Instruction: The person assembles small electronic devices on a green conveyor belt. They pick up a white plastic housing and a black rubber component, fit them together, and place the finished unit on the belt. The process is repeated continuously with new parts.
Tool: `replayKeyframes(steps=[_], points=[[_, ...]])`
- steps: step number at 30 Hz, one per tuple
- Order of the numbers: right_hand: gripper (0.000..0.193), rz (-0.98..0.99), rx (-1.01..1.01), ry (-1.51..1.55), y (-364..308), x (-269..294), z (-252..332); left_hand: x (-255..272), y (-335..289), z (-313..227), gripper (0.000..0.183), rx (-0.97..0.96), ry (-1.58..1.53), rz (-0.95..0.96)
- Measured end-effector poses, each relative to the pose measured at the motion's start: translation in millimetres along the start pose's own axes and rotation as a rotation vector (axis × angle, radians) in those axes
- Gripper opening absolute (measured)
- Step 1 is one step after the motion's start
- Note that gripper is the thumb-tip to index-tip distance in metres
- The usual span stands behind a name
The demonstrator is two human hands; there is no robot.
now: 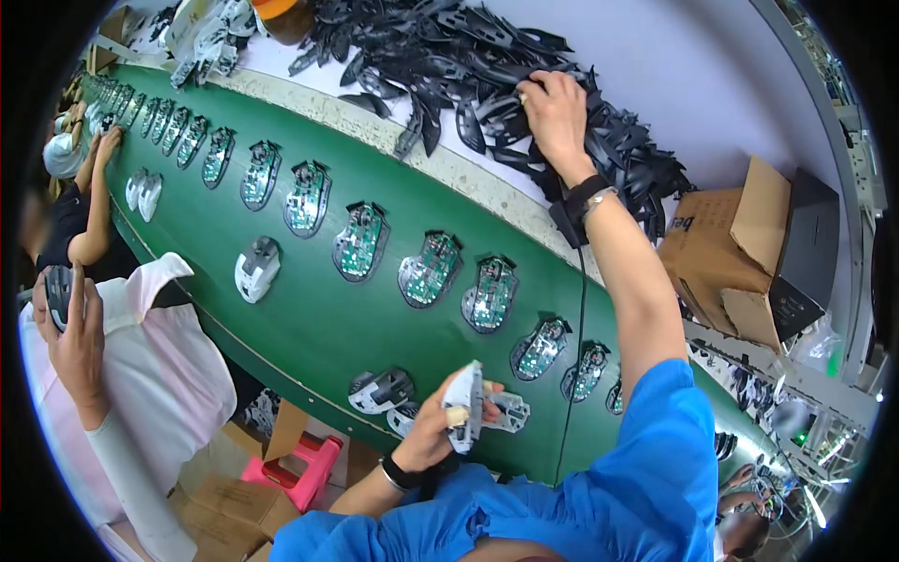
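Near the belt's front edge, my left hand (pixel 426 438) is closed around a white and grey computer mouse shell (pixel 464 408), tilted on its side. Just beyond it lies a pale, open mouse part (pixel 508 412). Two grey-and-white mouse shells, one in clear view (pixel 381 390), rest to the left of that hand. My right hand (pixel 557 114) reaches out to a heap of curved black plastic pieces (pixel 449 56). Its fingers are bent and pinched onto a black plastic piece among them; the fingertips are partly hidden.
Mouse bases with green circuit boards (pixel 361 242) line the green belt (pixel 309 309). A white-and-grey mouse (pixel 257 269) lies apart. A black cord (pixel 578 347) runs from my right wrist across the belt. A cardboard box (pixel 712 244) stands right; a co-worker's hand (pixel 70 337) holds a mouse.
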State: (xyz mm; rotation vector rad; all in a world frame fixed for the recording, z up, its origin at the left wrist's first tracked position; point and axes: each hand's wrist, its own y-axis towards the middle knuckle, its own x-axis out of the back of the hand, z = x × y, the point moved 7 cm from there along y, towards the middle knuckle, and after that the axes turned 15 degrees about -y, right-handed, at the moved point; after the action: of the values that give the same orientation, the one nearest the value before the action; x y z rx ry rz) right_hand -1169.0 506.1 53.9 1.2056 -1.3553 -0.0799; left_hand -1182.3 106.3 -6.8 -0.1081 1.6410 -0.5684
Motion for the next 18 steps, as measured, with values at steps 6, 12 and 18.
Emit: replayKeyframes(steps=[6, 12, 18], points=[[0.025, 0.458, -0.908, 0.919, -38.2, 30.1, -53.6, -11.7, 11.2, -24.7, 0.081, -0.085, 0.100, 0.065], [0.028, 0.551, -1.179, 1.427, -108.6, 169.0, -11.4, -68.8, 4.2, -31.5, 0.072, -0.205, 0.274, 0.124], [0.023, 0.694, -0.385, 1.147, -143.9, 318.2, 25.0, -164.4, -55.9, -21.4, 0.076, -0.606, 1.520, 0.508]])
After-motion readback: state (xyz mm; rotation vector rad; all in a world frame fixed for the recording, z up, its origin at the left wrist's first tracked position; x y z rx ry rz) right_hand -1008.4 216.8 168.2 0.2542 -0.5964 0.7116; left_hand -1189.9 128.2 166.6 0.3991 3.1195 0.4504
